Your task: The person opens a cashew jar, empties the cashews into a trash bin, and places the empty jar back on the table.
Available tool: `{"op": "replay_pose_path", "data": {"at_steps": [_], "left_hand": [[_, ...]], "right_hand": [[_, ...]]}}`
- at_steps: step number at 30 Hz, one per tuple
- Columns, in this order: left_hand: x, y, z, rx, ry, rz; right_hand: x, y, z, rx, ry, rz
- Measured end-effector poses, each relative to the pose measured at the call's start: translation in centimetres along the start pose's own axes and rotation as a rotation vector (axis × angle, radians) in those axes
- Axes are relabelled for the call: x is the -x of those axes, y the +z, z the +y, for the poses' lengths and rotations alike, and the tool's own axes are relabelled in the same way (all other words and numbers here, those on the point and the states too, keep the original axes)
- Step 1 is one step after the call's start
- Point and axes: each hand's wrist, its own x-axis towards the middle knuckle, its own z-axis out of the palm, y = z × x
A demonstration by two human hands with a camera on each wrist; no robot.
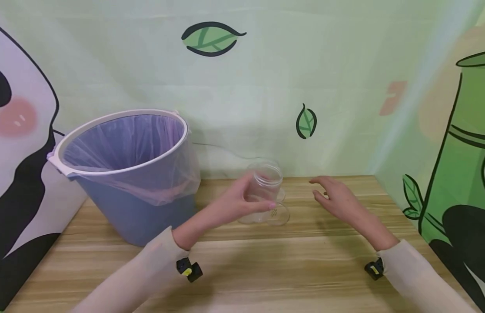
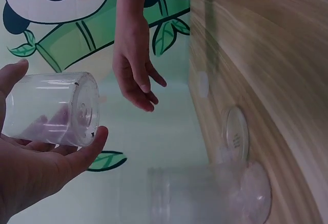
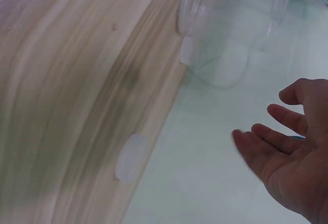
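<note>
My left hand (image 1: 236, 202) grips a clear plastic jar (image 1: 269, 181) around its side, raised off the wooden table. In the left wrist view the thumb and fingers wrap the jar (image 2: 48, 106), and it looks see-through. Another clear jar (image 2: 192, 196) stands on the table below it. A round clear lid (image 1: 280, 215) lies flat by the jars, with faint marks on it in the left wrist view. To the right, my right hand (image 1: 340, 199) hovers over the table, fingers loosely bent and holding nothing.
On the left stands a blue bin (image 1: 129, 208) with a pale rim and a thin translucent liner. A small whitish disc (image 3: 132, 157) lies near the table's back edge. Behind the wooden table (image 1: 274, 269) hangs a green printed cloth (image 1: 266, 87).
</note>
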Motion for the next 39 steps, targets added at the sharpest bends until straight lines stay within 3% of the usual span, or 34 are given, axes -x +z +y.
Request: {"op": "replay_pose_path", "data": {"at_steps": [6, 11, 19, 29, 34, 39], "left_hand": [[-1.3, 2.0, -1.4, -0.062, -0.017, 0.057], [-2.5, 3.6, -3.6, -0.152, 0.003, 0.079], [-4.7, 6.1, -7.0, -0.205, -0.074, 0.118], [-8.0, 7.9, -9.6, -0.293, -0.118, 0.195], [-9.1, 8.3, -10.4, -0.319, -0.155, 0.22], [-9.8, 8.6, -10.9, -0.322, -0.158, 0.231]], "right_hand": [[0.2, 0.7, 1.4, 0.03, 0.04, -0.057], [0.4, 1.4, 2.9, 0.052, 0.078, -0.102], [1.6, 2.5, 5.0, 0.058, 0.15, -0.204], [2.0, 3.3, 4.2, 0.029, 0.035, -0.207], [2.1, 3.5, 3.6, -0.021, -0.026, -0.222], [2.3, 3.5, 3.3, -0.032, -0.026, -0.216]]}}
